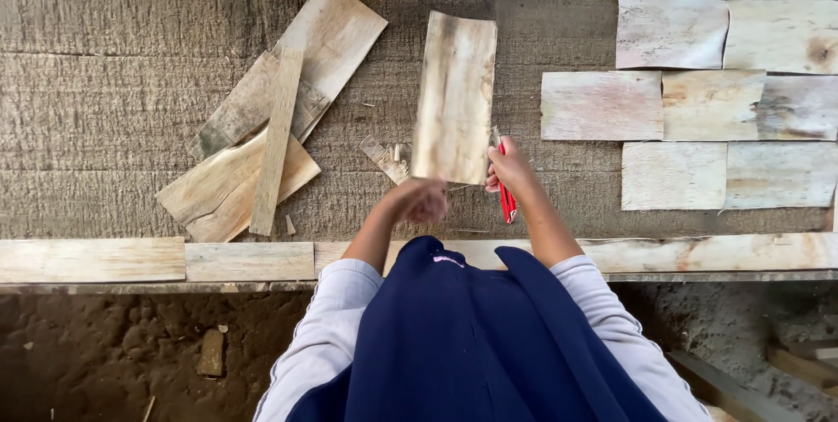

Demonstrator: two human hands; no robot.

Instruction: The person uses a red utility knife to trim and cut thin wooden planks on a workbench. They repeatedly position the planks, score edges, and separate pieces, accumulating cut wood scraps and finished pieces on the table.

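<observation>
Now, left hand (422,201) gripping veneer sheet (454,95), right hand (511,169) clutching red knife (506,199)

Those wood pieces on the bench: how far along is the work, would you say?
Seven trimmed rectangular sheets lie in tidy rows on the right, so those look done. One veneer sheet is in hand: the left hand holds its lower edge, the right hand grips a red-handled cutter. The rough pile on the left seems untrimmed.

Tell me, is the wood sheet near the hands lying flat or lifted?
Lifted, apparently: the left hand grips the lower end of the wood sheet, beside the right hand with a red cutter.
</observation>
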